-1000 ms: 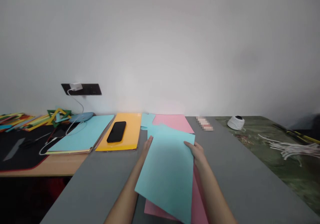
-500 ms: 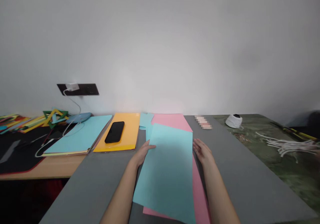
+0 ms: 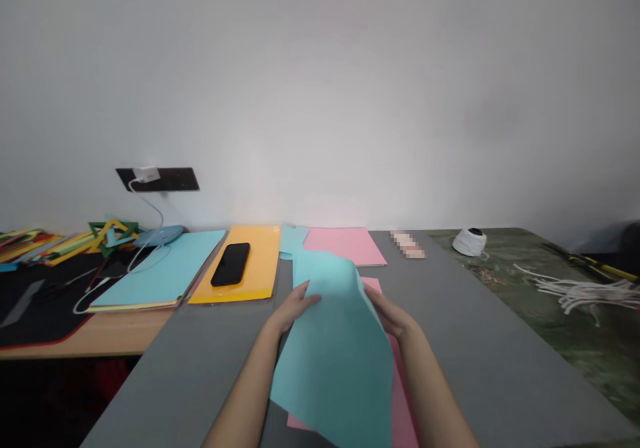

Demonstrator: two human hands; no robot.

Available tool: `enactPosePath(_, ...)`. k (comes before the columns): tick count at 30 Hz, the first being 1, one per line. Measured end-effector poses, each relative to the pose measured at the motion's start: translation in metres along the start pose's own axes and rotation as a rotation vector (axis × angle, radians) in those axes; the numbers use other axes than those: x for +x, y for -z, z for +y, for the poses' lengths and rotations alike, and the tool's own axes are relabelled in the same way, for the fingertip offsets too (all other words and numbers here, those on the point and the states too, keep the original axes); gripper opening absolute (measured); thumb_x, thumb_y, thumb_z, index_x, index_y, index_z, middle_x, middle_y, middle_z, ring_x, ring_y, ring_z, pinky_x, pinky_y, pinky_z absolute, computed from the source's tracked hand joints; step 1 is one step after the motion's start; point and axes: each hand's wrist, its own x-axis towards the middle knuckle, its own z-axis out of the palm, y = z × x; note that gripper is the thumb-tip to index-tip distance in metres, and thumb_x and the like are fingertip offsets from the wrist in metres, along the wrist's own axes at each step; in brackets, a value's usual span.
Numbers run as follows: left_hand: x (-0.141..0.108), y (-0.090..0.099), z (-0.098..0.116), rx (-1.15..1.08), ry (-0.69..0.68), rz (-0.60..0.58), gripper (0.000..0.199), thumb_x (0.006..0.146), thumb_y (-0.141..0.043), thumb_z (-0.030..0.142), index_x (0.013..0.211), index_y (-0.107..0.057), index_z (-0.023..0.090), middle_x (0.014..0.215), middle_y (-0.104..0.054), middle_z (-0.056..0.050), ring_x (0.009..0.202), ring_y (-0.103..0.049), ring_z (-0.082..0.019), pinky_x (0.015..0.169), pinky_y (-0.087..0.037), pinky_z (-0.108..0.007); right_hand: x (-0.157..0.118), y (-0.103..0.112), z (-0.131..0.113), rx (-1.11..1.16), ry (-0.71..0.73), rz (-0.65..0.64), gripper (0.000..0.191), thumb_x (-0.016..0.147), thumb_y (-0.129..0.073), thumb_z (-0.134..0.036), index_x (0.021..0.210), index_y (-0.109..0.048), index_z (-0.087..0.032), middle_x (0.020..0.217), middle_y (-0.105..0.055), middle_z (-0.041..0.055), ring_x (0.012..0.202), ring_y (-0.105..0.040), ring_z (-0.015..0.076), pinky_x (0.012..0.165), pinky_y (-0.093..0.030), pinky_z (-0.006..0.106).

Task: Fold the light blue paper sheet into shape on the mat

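Note:
A light blue sheet (image 3: 335, 348) is bowed upward between my two hands, above a pink sheet (image 3: 404, 395) on the grey table. My left hand (image 3: 295, 307) has the sheet's left edge between its thumb and fingers. At the right edge, my right hand (image 3: 387, 309) presses against the sheet, its fingertips partly hidden behind the raised paper. Beyond the hands lie another pink stack (image 3: 345, 245) and small light blue pieces (image 3: 293, 240).
A black phone (image 3: 231, 264) rests on a yellow pack (image 3: 200, 293). Further left are a light blue paper stack (image 3: 155, 275) and coloured strips (image 3: 75, 247). White string (image 3: 580, 289) and a spool (image 3: 469, 242) lie on the right.
My right hand has moved left and the light blue sheet, flat before, now curves up along its right side. More of the pink sheet beneath shows near my right hand.

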Motion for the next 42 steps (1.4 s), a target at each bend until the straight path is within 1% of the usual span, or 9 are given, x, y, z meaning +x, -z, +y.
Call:
enactPosePath(3,0.001,-0.004,0.001,0.062,0.014,0.038,0.046,0.068,-0.057,0.040,0.109,-0.052,0.020,0.108,-0.059,-0.008,0.099,-0.053,-0.024,0.079,-0.043,-0.034,-0.005,-0.014,-0.005,-0.041,-0.049,-0.108,0.057,0.059,-0.067,-0.038,0.112,-0.049,-0.023,0.100,-0.063,0.0059,0.089,-0.058,0.0217,0.078,-0.045,0.035)
enactPosePath(7,0.005,-0.005,-0.004,0.127,0.067,0.208,0.051,0.070,-0.048,0.051,0.112,-0.052,0.021,0.115,-0.055,-0.006,0.110,-0.045,-0.024,0.086,-0.039,-0.033,-0.006,-0.022,-0.007,-0.134,-0.047,-0.096,0.061,0.059,-0.069,-0.032,0.115,-0.045,-0.025,0.109,-0.058,0.0054,0.093,-0.056,0.0216,0.080,-0.045,0.036)
enactPosePath(10,0.005,-0.006,-0.008,0.118,0.061,0.180,0.056,0.073,-0.041,0.055,0.117,-0.047,0.021,0.121,-0.049,-0.006,0.114,-0.041,-0.024,0.089,-0.037,-0.035,-0.003,-0.021,-0.003,-0.221,-0.017,-0.041,0.067,0.055,-0.071,-0.028,0.116,-0.044,-0.025,0.110,-0.057,0.0055,0.096,-0.055,0.0226,0.080,-0.045,0.037)
enactPosePath(15,0.002,-0.013,-0.009,0.270,-0.012,0.138,0.085,0.055,-0.068,0.041,0.129,-0.030,0.020,0.135,-0.031,-0.008,0.122,-0.028,-0.027,0.096,-0.030,-0.035,0.005,-0.020,0.004,-0.403,0.052,0.053,0.076,0.050,-0.074,-0.026,0.118,-0.041,-0.022,0.117,-0.051,0.0079,0.103,-0.049,0.0248,0.084,-0.042,0.039)
enactPosePath(18,0.001,-0.014,-0.009,0.304,-0.035,0.121,0.090,0.055,-0.070,0.036,0.131,-0.025,0.020,0.137,-0.026,-0.008,0.123,-0.026,-0.027,0.096,-0.029,-0.035,0.005,-0.021,0.003,-0.410,0.071,0.078,0.080,0.045,-0.076,-0.023,0.118,-0.042,-0.022,0.120,-0.049,0.0081,0.106,-0.047,0.0254,0.085,-0.041,0.039)
enactPosePath(25,-0.002,-0.012,-0.006,0.122,-0.008,-0.040,0.090,0.058,-0.068,0.025,0.132,-0.017,0.025,0.131,-0.036,-0.007,0.112,-0.041,-0.025,0.088,-0.039,-0.035,-0.002,-0.021,-0.005,-0.093,-0.054,-0.058,0.042,0.064,-0.062,-0.036,0.101,-0.057,-0.016,0.092,-0.065,0.0088,0.083,-0.061,0.0212,0.076,-0.045,0.035)
enactPosePath(30,0.000,-0.013,-0.007,0.026,-0.010,-0.145,0.083,0.058,-0.068,0.024,0.129,-0.025,0.028,0.123,-0.044,-0.006,0.104,-0.048,-0.022,0.082,-0.041,-0.034,0.008,-0.014,0.002,-0.095,-0.036,0.057,0.035,0.056,-0.069,-0.028,0.087,-0.061,-0.014,0.080,-0.068,0.0077,0.073,-0.063,0.0213,0.072,-0.047,0.034)
enactPosePath(36,0.013,-0.006,-0.019,0.197,-0.035,0.119,0.053,0.054,-0.071,0.033,0.101,-0.054,0.016,0.096,-0.057,-0.009,0.082,-0.056,-0.017,0.071,-0.043,-0.027,0.015,-0.005,0.007,-0.101,0.067,0.255,0.042,0.050,-0.072,-0.022,0.089,-0.060,-0.016,0.077,-0.068,0.0055,0.069,-0.063,0.0226,0.065,-0.050,0.034)
enactPosePath(42,0.014,-0.007,-0.018,0.104,-0.070,0.083,0.057,0.046,-0.076,0.028,0.098,-0.057,0.015,0.082,-0.060,-0.006,0.074,-0.056,-0.015,0.067,-0.044,-0.026,0.014,-0.009,0.005,-0.035,0.004,0.247,0.034,0.056,-0.069,-0.030,0.086,-0.061,-0.015,0.078,-0.068,0.0082,0.070,-0.064,0.0229,0.067,-0.051,0.034)
